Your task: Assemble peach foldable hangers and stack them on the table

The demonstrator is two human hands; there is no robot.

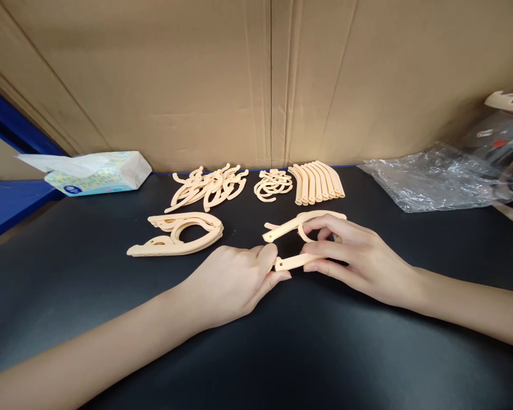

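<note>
My right hand is closed on a peach plastic hanger arm with a hole at its end, pinched between thumb and fingers. Just beyond it is a second hanger arm, with a curved hook under my right fingers. My left hand is closed at the left end of the nearer arm. A small peach bit shows between its thumb and forefinger, mostly hidden; it seems to be a hanger part. Left of my hands lie folded hangers on the black table.
Along the back are a heap of curved hanger arms, a pile of hooks and a row of straighter arms. A tissue pack stands at back left, clear plastic bags at back right. Cardboard walls the back.
</note>
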